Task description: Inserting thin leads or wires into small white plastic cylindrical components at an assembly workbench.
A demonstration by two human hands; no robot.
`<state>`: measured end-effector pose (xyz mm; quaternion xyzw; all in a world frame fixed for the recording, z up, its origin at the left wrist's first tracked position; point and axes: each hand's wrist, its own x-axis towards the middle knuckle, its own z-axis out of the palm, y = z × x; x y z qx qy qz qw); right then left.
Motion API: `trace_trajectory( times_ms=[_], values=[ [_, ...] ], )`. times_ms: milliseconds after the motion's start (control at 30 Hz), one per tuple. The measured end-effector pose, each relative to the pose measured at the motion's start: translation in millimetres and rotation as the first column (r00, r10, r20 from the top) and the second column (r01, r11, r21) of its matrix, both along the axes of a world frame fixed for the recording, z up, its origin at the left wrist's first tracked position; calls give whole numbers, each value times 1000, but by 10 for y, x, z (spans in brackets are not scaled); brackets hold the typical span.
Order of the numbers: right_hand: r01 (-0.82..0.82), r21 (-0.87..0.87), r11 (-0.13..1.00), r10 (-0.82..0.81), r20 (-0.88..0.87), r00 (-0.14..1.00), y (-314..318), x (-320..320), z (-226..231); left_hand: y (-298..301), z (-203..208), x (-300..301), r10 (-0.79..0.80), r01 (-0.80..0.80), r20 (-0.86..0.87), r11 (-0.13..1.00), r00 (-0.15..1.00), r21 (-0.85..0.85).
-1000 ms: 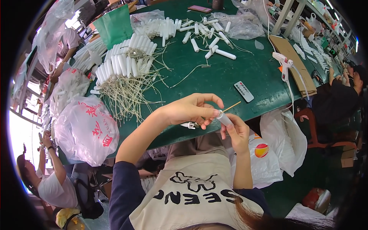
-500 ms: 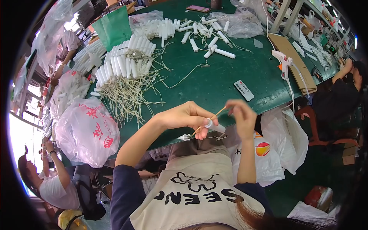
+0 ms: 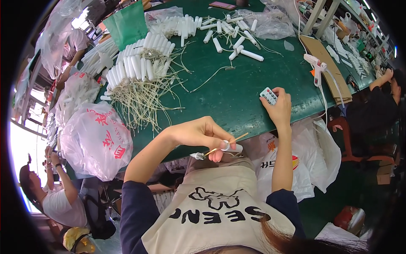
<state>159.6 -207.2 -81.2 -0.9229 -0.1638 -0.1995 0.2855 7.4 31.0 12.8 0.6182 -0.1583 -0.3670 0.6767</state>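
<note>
My left hand (image 3: pixel 207 134) is closed above my lap, just off the table's near edge. It pinches a short white plastic tube (image 3: pixel 235 148) together with a thin wooden stick (image 3: pixel 241 137). A small white flame-shaped piece (image 3: pixel 197 155) pokes out on the left side of these fingers, next to the stick's lower end; how it is joined is hidden. Farther right, my right hand (image 3: pixel 281 111) grips a small white remote control (image 3: pixel 269 95) with dark buttons, over the green tabletop. The fingers cover its lower right part.
White tubes with pale wires (image 3: pixel 131 70) are heaped on the green table (image 3: pixel 220 99); several more lie scattered farther back. A glue gun (image 3: pixel 317 67) rests beside cardboard (image 3: pixel 327 63) at right. Stuffed plastic bags (image 3: pixel 95 142) crowd the left. People sit at both sides.
My right hand has left the stick near my left hand, reached forward to the right and taken hold of the remote control. The left hand keeps the tube and stick, slightly lower.
</note>
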Motion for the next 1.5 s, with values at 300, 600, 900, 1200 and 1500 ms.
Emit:
trace_trajectory(
  times_ms=[300,600,900,1200,1500],
  values=[
    [-199,684,702,616,-442,652,-251,-488,335,-64,-54,-190,-153,156,-89,987,984,29],
    [-303,764,569,822,-527,214,-457,-982,432,-116,-124,-363,-318,327,-86,936,944,128],
    [-484,485,729,656,-698,289,-519,-1028,433,-149,-121,-446,-333,337,-59,936,941,99],
    [-348,633,691,686,-425,590,-300,-831,552,-117,-148,-469,-293,295,-36,953,955,72],
    [-250,18,968,251,-48,967,241,81,149,-111,-75,-395,-237,244,-82,966,968,90]
  ],
)
